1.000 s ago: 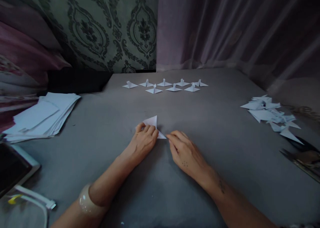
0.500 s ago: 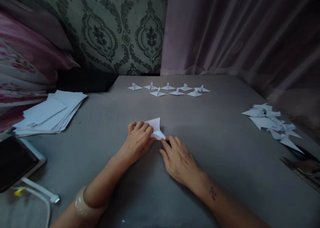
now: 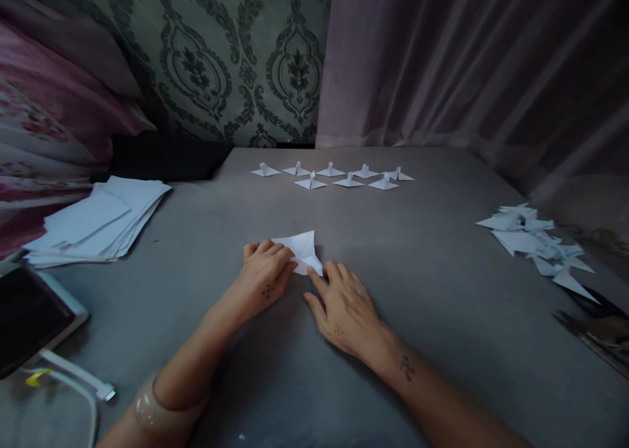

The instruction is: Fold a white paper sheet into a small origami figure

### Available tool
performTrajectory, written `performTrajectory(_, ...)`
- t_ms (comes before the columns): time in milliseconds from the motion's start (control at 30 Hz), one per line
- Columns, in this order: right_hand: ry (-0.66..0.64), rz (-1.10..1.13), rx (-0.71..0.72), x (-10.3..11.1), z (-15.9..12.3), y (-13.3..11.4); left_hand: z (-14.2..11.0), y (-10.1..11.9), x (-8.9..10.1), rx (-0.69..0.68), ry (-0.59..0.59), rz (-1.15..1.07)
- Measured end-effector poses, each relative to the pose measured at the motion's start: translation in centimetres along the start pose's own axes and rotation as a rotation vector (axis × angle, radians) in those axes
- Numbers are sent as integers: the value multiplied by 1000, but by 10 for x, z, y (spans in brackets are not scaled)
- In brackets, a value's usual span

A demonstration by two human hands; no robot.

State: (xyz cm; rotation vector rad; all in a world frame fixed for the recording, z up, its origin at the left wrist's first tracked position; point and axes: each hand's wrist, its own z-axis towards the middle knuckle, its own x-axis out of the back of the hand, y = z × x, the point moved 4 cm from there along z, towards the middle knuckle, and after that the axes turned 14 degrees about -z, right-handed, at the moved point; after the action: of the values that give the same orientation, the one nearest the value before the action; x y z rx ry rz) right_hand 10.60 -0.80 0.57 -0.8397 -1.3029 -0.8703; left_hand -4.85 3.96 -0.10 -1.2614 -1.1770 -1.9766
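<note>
A small folded sheet of white paper point(image 3: 301, 246) lies on the grey table in front of me, partly opened out along its creases. My left hand point(image 3: 265, 271) is closed on its left side, with the fingers curled over the edge. With thumb and fingers apart, my right hand point(image 3: 344, 304) rests on the table, its index fingertip touching the paper's lower right corner. Part of the paper is hidden under the left fingers.
Several folded paper figures point(image 3: 312, 182) stand in two rows at the back. A paper stack point(image 3: 93, 219) lies left, above a dark-screened device point(image 3: 34, 320) and white cable point(image 3: 78, 373). At right are a pile of folded papers point(image 3: 533, 238) and scissors point(image 3: 590, 340).
My left hand has slid to the left along the paper, and more of the sheet shows. My right hand has moved left onto the paper's corner. The view has shifted slightly.
</note>
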Motion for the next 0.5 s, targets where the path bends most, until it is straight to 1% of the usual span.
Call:
performTrajectory(133,9,5,18,1,-1,1,0,1,2,8,-11,-12)
performTrajectory(233,19,33,13,2,-5,6,-1,1,6,-7,-32,-51)
performTrajectory(333,45,97,-33,4,-6,14,-2,3,12,-30,-75,-183)
performTrajectory(367,75,124,-63,5,-6,18,-2,5,14,-35,-87,-260)
performTrajectory(433,182,164,-119,9,-4,25,-1,9,14,-39,-76,-422)
performTrajectory(500,305,167,-132,13,-2,29,0,12,11,-36,-9,-542)
